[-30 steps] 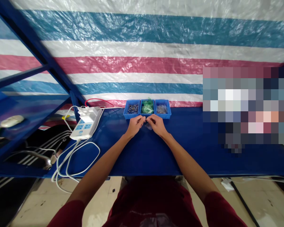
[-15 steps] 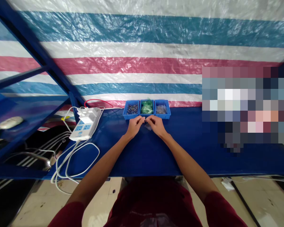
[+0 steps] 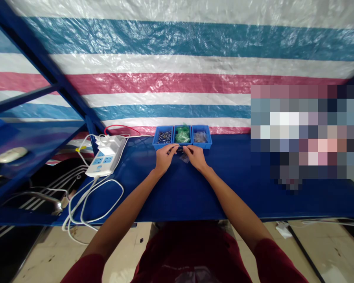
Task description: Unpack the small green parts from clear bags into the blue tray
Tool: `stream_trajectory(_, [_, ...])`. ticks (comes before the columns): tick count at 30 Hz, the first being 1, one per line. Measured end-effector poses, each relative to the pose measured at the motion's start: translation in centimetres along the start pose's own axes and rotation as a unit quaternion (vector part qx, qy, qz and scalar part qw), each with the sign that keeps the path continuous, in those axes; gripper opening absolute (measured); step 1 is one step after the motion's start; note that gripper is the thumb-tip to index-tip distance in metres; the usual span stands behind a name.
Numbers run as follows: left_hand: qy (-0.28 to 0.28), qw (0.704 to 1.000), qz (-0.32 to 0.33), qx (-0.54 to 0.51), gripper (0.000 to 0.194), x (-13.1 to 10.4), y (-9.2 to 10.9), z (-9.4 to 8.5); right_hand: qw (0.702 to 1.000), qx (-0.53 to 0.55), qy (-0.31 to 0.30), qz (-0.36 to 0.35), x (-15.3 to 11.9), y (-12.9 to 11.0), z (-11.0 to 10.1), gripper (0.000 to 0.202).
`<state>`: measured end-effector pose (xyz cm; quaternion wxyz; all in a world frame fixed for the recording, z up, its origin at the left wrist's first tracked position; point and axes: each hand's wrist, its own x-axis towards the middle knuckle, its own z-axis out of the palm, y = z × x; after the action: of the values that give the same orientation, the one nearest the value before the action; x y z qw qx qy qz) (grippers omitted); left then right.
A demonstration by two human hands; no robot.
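My left hand [image 3: 166, 156] is closed in a pinch just in front of the blue bins; whatever its fingertips hold is too small to make out. Across a narrow gap, my right hand [image 3: 196, 156] is also pinched, and a small clear plastic bag [image 3: 184, 157] shows under its fingers. Dark, tiny bits appear between the two hands, too blurred to name. Behind them, metal screws [image 3: 164, 137] fill the left bin, green plastic packets [image 3: 182, 135] the middle one, and clear plastic bags [image 3: 200, 136] the right one.
A white power strip [image 3: 102, 162] with plugged-in adapters stands to the left on the blue table [image 3: 188, 196]. Its white cable [image 3: 85, 212] loops over the front edge. Blue metal frame bars [image 3: 41, 51] rise at left. A pixelated area [image 3: 306, 133] covers the right.
My hands have drawn slightly apart, leaving a wider gap between the fingertips. My left hand has shifted a little to the left; the bins stay in place.
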<state>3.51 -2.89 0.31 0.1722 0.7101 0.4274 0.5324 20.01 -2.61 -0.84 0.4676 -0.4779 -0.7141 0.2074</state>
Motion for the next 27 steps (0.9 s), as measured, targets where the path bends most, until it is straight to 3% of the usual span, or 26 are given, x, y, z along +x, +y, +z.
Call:
stream_trajectory(6, [0.017, 0.999, 0.014, 0.038, 0.026, 0.0, 0.3, -0.3, 1.000, 0.009, 0.021, 0.016, 0.1, 0.0, -0.2, 0.042])
stream_trajectory(14, [-0.016, 0.994, 0.064, 0.084, 0.027, 0.0, -0.4, -0.2, 1.000, 0.010, 0.015, 0.013, 0.1, 0.0, -0.3, 0.043])
stream_trajectory(27, [0.018, 0.991, 0.115, 0.073, 0.023, 0.0, -1.1, -0.1, 1.000, 0.014, 0.020, 0.012, 0.1, -0.1, -0.3, 0.040])
